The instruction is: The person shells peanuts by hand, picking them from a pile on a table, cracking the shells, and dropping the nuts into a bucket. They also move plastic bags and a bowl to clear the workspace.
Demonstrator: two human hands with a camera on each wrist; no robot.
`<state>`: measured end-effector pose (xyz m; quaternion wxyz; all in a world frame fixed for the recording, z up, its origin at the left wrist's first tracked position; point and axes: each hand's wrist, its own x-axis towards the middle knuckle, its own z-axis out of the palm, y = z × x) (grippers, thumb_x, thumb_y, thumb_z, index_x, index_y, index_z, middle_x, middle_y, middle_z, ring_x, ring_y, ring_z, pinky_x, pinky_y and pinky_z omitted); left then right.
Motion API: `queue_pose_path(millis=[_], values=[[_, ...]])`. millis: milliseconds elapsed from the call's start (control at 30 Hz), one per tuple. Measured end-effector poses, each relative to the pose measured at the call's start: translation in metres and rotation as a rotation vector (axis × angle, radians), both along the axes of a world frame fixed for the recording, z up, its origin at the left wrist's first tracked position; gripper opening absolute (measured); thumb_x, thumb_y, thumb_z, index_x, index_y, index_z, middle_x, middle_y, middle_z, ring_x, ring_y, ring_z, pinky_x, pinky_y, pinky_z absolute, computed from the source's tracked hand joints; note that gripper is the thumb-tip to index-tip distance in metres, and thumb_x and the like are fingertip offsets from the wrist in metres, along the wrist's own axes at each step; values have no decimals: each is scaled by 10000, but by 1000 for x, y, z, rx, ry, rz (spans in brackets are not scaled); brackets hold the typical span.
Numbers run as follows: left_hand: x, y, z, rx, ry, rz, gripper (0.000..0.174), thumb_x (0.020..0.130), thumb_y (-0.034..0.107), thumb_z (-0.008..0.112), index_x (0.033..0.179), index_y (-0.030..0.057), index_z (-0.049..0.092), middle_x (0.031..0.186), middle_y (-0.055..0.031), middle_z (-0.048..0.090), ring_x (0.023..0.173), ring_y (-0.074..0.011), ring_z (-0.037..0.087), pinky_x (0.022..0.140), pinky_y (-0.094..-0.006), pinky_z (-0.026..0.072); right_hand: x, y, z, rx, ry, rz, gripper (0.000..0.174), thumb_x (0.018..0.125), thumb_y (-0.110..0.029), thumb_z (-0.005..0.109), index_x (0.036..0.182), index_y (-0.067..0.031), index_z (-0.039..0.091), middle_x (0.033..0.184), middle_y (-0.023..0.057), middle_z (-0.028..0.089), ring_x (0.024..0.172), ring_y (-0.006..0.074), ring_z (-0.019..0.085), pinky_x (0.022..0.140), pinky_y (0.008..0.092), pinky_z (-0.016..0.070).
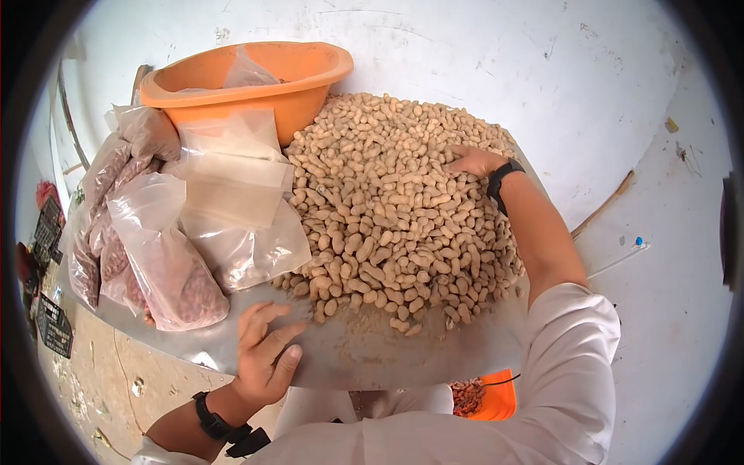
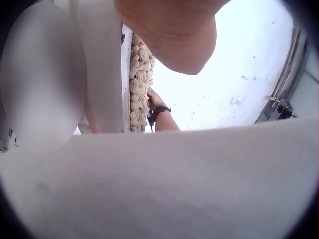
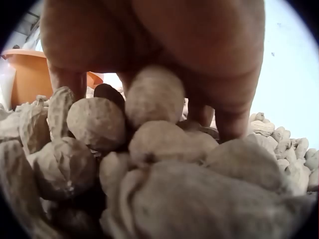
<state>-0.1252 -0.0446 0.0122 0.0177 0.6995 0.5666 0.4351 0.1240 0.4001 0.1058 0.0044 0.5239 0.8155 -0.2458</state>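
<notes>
A large heap of unshelled peanuts (image 1: 403, 209) covers much of the metal tabletop (image 1: 349, 364). My right hand (image 1: 475, 161) is at the far right side of the heap. In the right wrist view, the fingers (image 3: 234, 122) of that hand point down among the peanuts (image 3: 97, 124), spread apart, with several peanuts under the palm. My left hand (image 1: 265, 353) is at the table's front edge, holding nothing, its fingers loosely bent and parted. Near it stands a clear plastic bag of reddish shelled peanuts (image 1: 182, 287).
An orange basin (image 1: 310, 101) with a plastic bag inside stands at the back left. Flat clear bags (image 1: 240, 194) lie between the heap and more filled bags (image 1: 116, 167). Below the table's front edge is an orange container (image 1: 500, 399) beside reddish kernels. A white wall (image 1: 465, 46) rises behind.
</notes>
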Motion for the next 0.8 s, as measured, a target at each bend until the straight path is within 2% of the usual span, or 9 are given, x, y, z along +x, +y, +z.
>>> queue_pose_path(millis=[100, 133, 267, 467, 600, 700, 733, 767, 800], values=[[-1, 0, -1, -3, -14, -7, 255, 840, 184, 507, 932, -24, 622, 1124, -177, 490, 1094, -369, 385, 946, -438, 303, -9, -25, 23, -67, -21, 163, 728, 754, -317, 652, 1372, -103, 332, 1446, 152, 242, 1347, 300, 192, 1090, 424, 169], [-2, 0, -2, -3, -17, -8, 257, 844, 188, 506, 933, -24, 622, 1125, -176, 489, 1095, -367, 384, 947, -438, 303, -13, -32, 30, -53, -9, 230, 611, 771, -299, 632, 1326, -156, 420, 1437, 137, 272, 1343, 311, 202, 1052, 471, 244], [-4, 1, -5, -6, -35, -4, 269, 856, 203, 502, 936, -26, 619, 1128, -175, 485, 1098, -364, 381, 953, -437, 298, -30, -59, 62, -163, 36, 116, 491, 783, -280, 621, 1246, -150, 522, 1394, 119, 362, 1273, 316, 329, 934, 472, 386], [-4, 1, -4, -10, -7, 25, 268, 841, 211, 527, 952, -12, 626, 1128, -173, 489, 1090, -380, 391, 957, -444, 299, -34, -51, 31, 46, -84, 225, 449, 784, -284, 620, 1204, -142, 550, 1355, 117, 415, 1231, 294, 385, 924, 456, 383], [-4, 2, -4, -14, 3, 34, 261, 834, 207, 534, 962, 1, 630, 1135, -163, 493, 1091, -377, 398, 958, -441, 301, -14, -120, 70, 240, 2, 307, 475, 798, -303, 625, 1225, -121, 526, 1332, 120, 439, 1217, 287, 405, 925, 414, 394], [-3, 2, -5, 1, -6, 32, 258, 837, 204, 530, 968, 5, 629, 1144, -157, 493, 1094, -371, 399, 959, -439, 299, 40, -127, 77, 687, 709, 291, 431, 830, -259, 610, 1199, -57, 519, 1205, 85, 530, 1097, 196, 489, 930, 304, 388], [-3, 2, -7, 11, -9, 30, 251, 832, 196, 533, 971, 11, 630, 1148, -156, 493, 1099, -362, 401, 959, -429, 301, 58, -153, 94, 858, 825, 213, 409, 843, -146, 562, 1221, -17, 473, 1212, 108, 514, 1095, 195, 498, 943, 306, 391], [-3, 3, -8, 19, -18, 29, 250, 831, 195, 535, 973, 12, 629, 1149, -157, 493, 1100, -359, 402, 958, -426, 302, 82, -186, 110, 1169, 779, 154, 374, 863, -152, 516, 1203, 0, 478, 1222, 141, 497, 1100, 233, 504, 957, 355, 393], [-3, 3, -9, 24, -27, 27, 249, 830, 194, 536, 975, 13, 629, 1149, -158, 494, 1102, -357, 403, 958, -422, 303, 101, -221, 119, 1156, 1122, 302, 342, 875, -187, 512, 1151, 13, 501, 1145, 152, 540, 1089, 239, 510, 934, 360, 405]])
